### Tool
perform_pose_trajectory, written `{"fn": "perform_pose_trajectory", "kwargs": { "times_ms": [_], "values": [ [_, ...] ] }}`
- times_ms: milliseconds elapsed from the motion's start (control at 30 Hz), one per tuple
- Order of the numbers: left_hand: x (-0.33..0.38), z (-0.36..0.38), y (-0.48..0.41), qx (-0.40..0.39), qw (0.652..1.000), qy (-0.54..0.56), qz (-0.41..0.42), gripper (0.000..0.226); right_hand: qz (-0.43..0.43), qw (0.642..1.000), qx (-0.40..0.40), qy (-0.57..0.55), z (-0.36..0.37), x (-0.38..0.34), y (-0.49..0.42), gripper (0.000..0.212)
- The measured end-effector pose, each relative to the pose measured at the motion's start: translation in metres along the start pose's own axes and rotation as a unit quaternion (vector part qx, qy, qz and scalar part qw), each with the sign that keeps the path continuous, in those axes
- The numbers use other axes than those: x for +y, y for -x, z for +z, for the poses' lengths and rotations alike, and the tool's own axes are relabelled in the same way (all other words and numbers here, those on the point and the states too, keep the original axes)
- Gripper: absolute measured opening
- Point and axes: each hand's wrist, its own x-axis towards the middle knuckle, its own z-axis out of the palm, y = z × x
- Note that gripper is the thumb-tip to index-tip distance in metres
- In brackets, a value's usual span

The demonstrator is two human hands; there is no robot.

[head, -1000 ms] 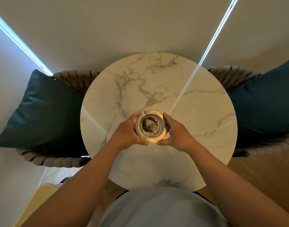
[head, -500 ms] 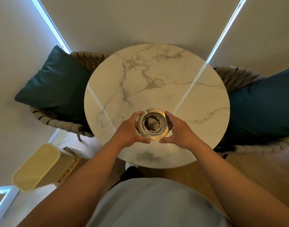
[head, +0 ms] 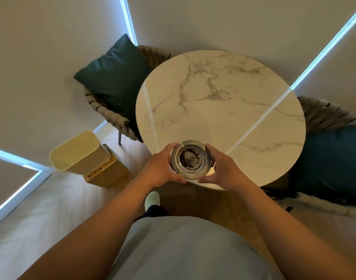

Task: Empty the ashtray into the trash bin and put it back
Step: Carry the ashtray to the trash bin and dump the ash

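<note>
The ashtray (head: 190,159) is held between both hands at the near edge of the round table (head: 219,110), and it is kept level, with dark ash seen in its middle. The left hand (head: 161,168) is curled around its left side, and the right hand (head: 223,168) is curled around its right side; the fingers of each are partly closed on the rim, with the thumbs meeting the near edge. Whether the ashtray is touching the table top or is lifted just over it cannot be told from this view.

The trash bin (head: 78,151) stands on the floor to the left of the hands and well apart from them, beside a cardboard box (head: 107,172). Its open mouth is turned up and its long axis runs from near-left to far-right. The left hand is the nearer one to it. It is judged that the ashtray must be carried leftward and lowered, without tilting, until it is over the opening, or ash could be spilled on the floor.
</note>
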Motion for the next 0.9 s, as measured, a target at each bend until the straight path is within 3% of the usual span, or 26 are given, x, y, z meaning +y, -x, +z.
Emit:
{"fn": "perform_pose_trajectory", "kwargs": {
  "times_ms": [200,533,800,900],
  "values": [
    [-0.013,-0.021,0.031,0.04,0.998,0.042,-0.03,0.108,-0.035,0.998,-0.045,0.018,0.018,-0.03,-0.018,0.096],
    [-0.071,-0.083,0.091,0.143,0.986,0.022,-0.078,0.112,-0.099,0.988,-0.112,0.032,0.087,-0.097,-0.067,0.1],
    [-0.119,-0.133,0.139,0.204,0.975,0.041,-0.077,0.112,-0.133,0.977,-0.149,0.073,0.154,-0.149,-0.1,0.106],
    [-0.141,-0.153,0.156,0.215,0.972,0.052,-0.08,0.111,-0.139,0.973,-0.164,0.078,0.181,-0.172,-0.112,0.099]
  ]
}}
